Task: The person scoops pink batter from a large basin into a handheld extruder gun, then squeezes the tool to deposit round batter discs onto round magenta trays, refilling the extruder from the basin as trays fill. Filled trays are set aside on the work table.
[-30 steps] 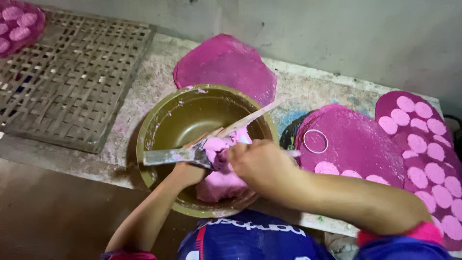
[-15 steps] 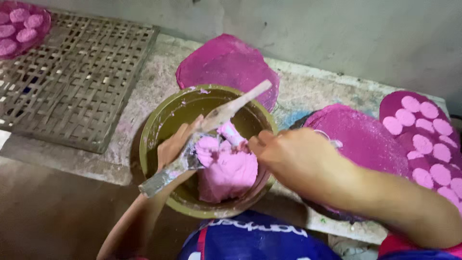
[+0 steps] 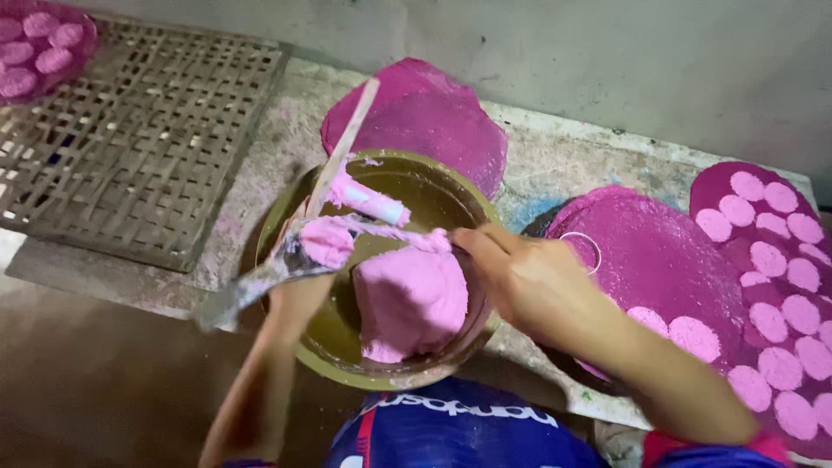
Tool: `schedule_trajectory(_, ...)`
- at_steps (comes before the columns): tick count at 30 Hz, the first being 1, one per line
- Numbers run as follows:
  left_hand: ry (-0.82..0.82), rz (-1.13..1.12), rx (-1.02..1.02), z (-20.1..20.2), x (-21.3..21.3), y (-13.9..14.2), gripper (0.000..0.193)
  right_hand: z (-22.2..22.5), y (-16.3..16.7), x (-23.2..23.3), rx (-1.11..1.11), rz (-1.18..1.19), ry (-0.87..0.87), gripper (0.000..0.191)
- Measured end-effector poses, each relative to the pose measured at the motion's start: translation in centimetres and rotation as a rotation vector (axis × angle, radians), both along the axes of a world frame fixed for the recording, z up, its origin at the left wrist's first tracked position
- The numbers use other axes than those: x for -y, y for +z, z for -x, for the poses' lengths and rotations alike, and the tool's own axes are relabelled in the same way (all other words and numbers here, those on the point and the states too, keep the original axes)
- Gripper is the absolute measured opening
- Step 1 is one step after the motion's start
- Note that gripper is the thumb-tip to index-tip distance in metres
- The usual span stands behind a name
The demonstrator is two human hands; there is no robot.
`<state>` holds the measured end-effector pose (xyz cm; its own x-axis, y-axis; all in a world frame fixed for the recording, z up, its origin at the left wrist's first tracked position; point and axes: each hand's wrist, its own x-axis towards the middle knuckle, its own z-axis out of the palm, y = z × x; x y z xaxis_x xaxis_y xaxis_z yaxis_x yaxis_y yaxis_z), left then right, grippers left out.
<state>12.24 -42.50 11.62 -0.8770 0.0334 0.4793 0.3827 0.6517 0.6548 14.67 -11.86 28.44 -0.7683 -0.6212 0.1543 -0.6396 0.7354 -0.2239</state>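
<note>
Left hand (image 3: 299, 290) rises from the near edge, forearm upright in the view, fingers wrapped around a flat scraper (image 3: 260, 282) loaded with pink paste. Right hand (image 3: 524, 277) reaches in from the right, fingers pinched narrow on the paste strand at the scraper. Pink dough lump (image 3: 412, 299) sits inside the olive bowl (image 3: 286, 217), near-right of centre.

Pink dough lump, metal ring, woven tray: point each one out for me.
Pink dough lump (image 3: 414, 299), head view, middle of its top face.
Metal ring (image 3: 581, 251), head view, its thin rim.
Woven tray (image 3: 130, 139), head view, centre of the lattice.
</note>
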Motion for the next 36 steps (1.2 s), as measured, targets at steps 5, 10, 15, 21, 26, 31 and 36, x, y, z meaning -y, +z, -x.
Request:
schedule_trajectory(5,0.29,0.353,-0.325,0.2,-1.6,0.0,0.054,0.5,-8.8,5.6,0.102,0.67,0.168,0.052)
schedule_trajectory(10,0.351,0.216,-0.067,0.2,-1.3,2.7,0.078,-0.6,-13.2,3.4,0.518,0.552,0.069,0.039)
schedule_trajectory(15,0.333,0.379,0.193,-0.4,-2.4,2.8,0.084,3.0,-12.4,2.3,0.415,0.63,0.052,0.036)
schedule_trajectory(21,0.325,0.395,-0.076,2.1,-1.1,-0.3,0.067,1.3,-13.8,4.0,0.493,0.568,0.0,0.039)
schedule_trajectory(26,0.339,0.099,0.013,4.4,2.8,-1.4,0.054,0.1,-15.7,3.7,0.687,0.339,0.053,0.044)
schedule_trajectory(31,0.247,-0.716,0.513,2.2,2.0,-1.6,0.042,1.4,-17.2,3.7,0.765,-0.091,0.155,0.052)
schedule_trajectory(36,-0.412,-1.342,0.99,-3.7,-8.1,-1.5,0.037,3.0,-14.6,0.1,0.349,1.061,0.177,0.077)
